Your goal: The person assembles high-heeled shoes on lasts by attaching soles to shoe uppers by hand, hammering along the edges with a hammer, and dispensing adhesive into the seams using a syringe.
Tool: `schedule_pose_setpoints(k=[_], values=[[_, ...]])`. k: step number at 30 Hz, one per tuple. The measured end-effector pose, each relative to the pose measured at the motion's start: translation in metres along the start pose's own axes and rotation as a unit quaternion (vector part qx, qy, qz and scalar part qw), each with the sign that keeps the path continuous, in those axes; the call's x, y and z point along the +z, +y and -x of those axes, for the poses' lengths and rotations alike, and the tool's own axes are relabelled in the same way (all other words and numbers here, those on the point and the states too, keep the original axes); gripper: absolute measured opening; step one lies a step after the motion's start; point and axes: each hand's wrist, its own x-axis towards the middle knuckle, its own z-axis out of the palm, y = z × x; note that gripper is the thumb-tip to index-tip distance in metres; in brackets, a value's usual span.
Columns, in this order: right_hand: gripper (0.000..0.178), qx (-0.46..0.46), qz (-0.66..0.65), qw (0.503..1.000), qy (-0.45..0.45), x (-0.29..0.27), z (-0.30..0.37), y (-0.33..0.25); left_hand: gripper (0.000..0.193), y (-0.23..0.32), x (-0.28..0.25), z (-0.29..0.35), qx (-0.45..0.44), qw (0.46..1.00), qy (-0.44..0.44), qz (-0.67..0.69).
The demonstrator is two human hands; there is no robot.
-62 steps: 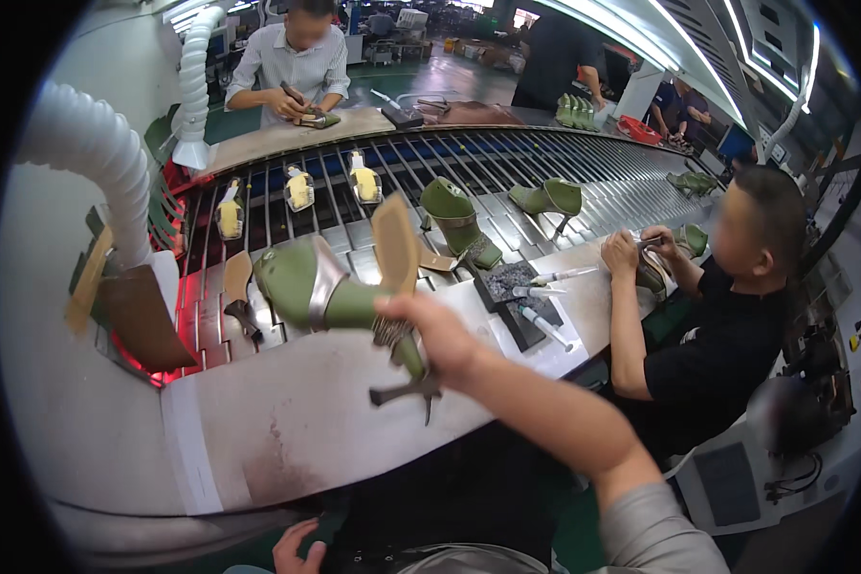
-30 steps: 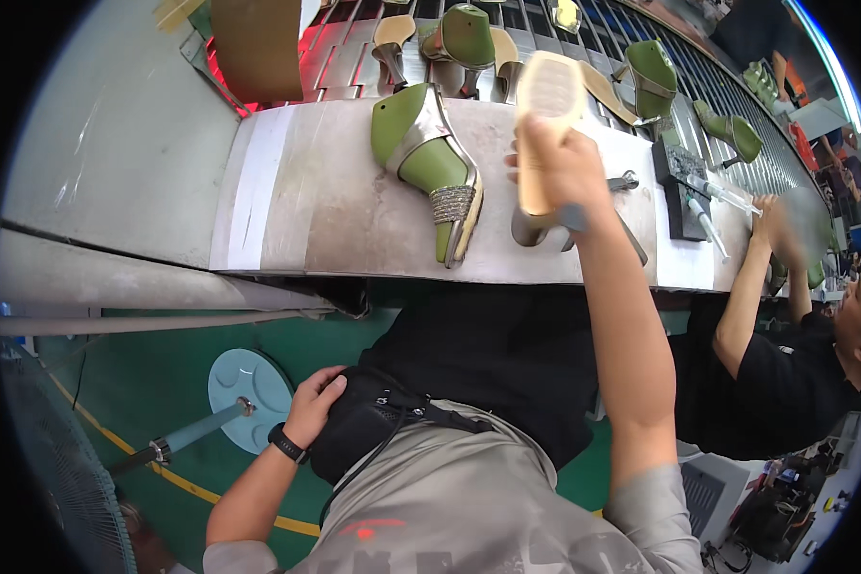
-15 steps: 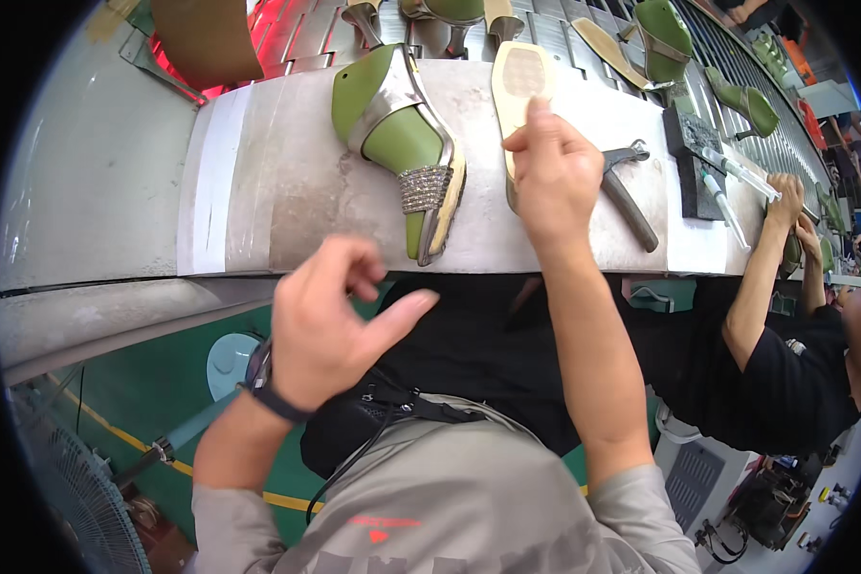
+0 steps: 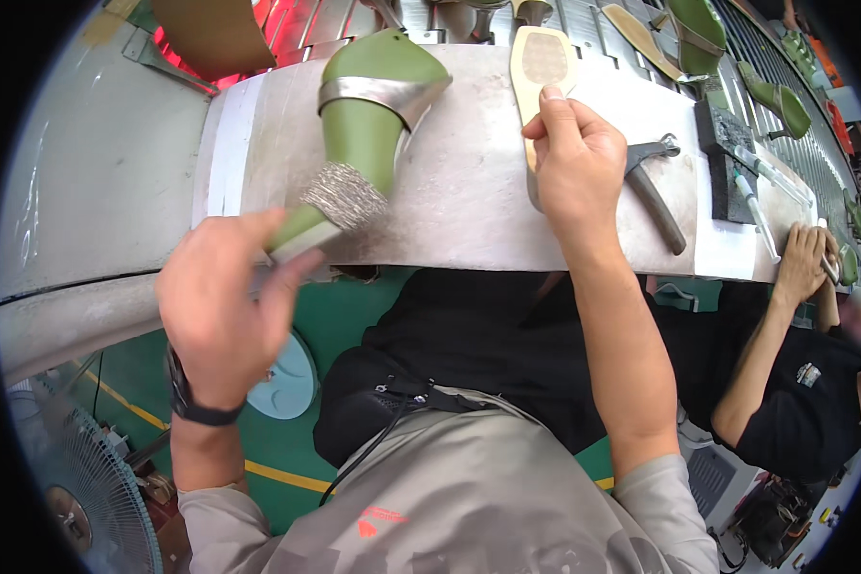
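Left of the single dark block (image 4: 724,163) are one hammer-like tool (image 4: 657,204), one pale sole (image 4: 544,63) and one banded green shoe (image 4: 356,143); two syringes (image 4: 755,212) lie at the block's right, two more green shoes (image 4: 695,40) just beyond.

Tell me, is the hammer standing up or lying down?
Lying down: the hammer is stretched out on the pale bench beside the right hand, handle along the surface.

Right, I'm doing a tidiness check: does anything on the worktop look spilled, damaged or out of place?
Nothing stands out as spilled or broken. The worktop has faint brownish smudges toward its left, perhaps just wear. The green shoe sits askew, apparently because the left hand holds its toe.
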Motion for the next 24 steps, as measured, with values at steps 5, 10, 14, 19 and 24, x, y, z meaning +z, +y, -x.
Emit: schedule_pose_setpoints(k=[5, 10, 14, 19, 24], values=[[0.022, -0.125, 0.078, 0.988, 0.038, -0.013, 0.024, 0.016, 0.034, 0.02, 0.047, 0.007, 0.289, 0.956, -0.035, 0.041], [0.017, -0.188, 0.199, 0.962, -0.026, -0.047, 0.056, 0.021, 0.037, 0.009, 0.099, 0.017, 0.312, 0.943, 0.008, 0.117], [0.004, -0.025, -0.098, 0.992, -0.081, -0.096, 0.144, 0.014, 0.029, 0.001, 0.096, 0.019, 0.324, 0.937, -0.006, 0.132], [0.048, 0.18, -0.364, 0.911, -0.071, -0.115, 0.21, 0.038, 0.042, -0.015, 0.088, 0.005, 0.358, 0.922, -0.059, 0.133], [0.037, 0.265, -0.237, 0.919, -0.169, -0.086, 0.168, 0.043, 0.045, 0.015, 0.054, -0.044, 0.303, 0.91, -0.035, 0.28]])
